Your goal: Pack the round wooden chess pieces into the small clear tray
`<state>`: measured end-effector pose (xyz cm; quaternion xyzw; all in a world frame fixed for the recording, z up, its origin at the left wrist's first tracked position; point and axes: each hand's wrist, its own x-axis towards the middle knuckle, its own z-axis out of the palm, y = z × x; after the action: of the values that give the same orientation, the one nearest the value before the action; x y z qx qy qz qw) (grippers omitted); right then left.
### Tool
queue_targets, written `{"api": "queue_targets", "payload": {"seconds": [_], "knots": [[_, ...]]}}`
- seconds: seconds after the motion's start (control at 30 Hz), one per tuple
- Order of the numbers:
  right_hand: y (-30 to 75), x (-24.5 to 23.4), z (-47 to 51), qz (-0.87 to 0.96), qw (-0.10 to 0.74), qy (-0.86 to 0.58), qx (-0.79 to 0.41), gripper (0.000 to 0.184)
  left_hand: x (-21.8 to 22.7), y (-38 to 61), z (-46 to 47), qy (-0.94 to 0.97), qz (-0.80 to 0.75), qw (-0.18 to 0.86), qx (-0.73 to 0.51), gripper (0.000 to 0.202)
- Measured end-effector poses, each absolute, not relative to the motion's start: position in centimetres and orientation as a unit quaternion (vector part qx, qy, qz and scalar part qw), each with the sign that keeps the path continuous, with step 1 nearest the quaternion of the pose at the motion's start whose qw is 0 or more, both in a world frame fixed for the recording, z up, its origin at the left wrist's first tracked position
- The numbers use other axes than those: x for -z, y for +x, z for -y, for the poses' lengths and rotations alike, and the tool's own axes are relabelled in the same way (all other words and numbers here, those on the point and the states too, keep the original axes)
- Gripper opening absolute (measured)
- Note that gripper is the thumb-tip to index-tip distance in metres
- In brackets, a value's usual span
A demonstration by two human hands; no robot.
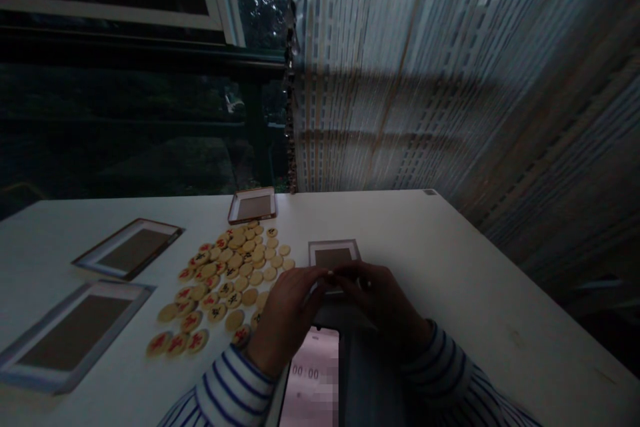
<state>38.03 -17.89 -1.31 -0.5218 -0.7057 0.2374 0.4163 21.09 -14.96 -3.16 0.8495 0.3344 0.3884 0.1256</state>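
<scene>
Four trays (70, 333) | many discs (235, 261) | one phone (306, 355) | two hands (286, 307) (383, 297) together: cannot tell grip

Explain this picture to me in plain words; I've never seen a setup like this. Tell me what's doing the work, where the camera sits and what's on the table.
There is no machine here: a person in striped sleeves works bare-handed. The one camera is worn on their head, looking forward and down. On the white table, many round pieces, some with red or black characters, lie in a loose pile. Around them are four shallow trays, one just beyond the hands. A phone showing 00:00 lies nearest the wearer. The left hand and right hand meet at the fingertips; whether they hold something small is too dim to tell.
</scene>
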Motion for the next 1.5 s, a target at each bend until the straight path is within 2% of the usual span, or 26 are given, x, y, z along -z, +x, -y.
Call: {"api": "queue_targets", "payload": {"seconds": [0.4,1.5], "knots": [[38.1,1.3,17.9,0.727,0.411,-0.506,-0.217,0.015,2.94,21.25,15.2,0.78,-0.39,0.27,-0.409,0.017],[38.04,0.85,17.97,0.725,0.413,-0.511,-0.206,0.018,2.81,21.44,15.17,0.696,-0.421,0.39,-0.431,0.019]]}}
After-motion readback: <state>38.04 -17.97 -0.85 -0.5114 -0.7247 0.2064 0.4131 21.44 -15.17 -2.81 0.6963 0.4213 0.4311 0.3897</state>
